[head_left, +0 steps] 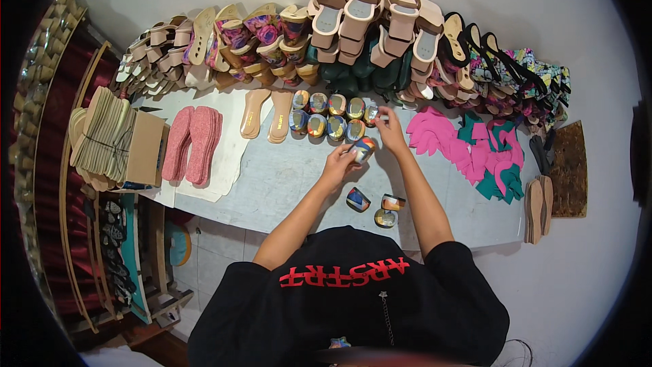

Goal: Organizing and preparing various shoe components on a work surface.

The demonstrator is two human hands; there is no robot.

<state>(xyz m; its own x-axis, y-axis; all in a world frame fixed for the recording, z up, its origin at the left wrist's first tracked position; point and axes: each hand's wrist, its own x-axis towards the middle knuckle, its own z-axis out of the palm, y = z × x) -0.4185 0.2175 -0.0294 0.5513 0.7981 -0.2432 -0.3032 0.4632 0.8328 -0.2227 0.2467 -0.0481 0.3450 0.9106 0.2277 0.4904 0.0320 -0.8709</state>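
Observation:
My left hand grips a multicoloured shoe heel block above the grey worktable. My right hand reaches just beyond it, fingers pinched at the right end of two rows of similar colourful heel blocks; whether it holds anything is unclear. Three more heel blocks lie loose on the table close to my chest.
Two tan insoles and a stack of pink insoles lie to the left. Pink and green cut pieces are piled at right. Rows of finished sandals line the far edge. A cardboard box with soles sits far left.

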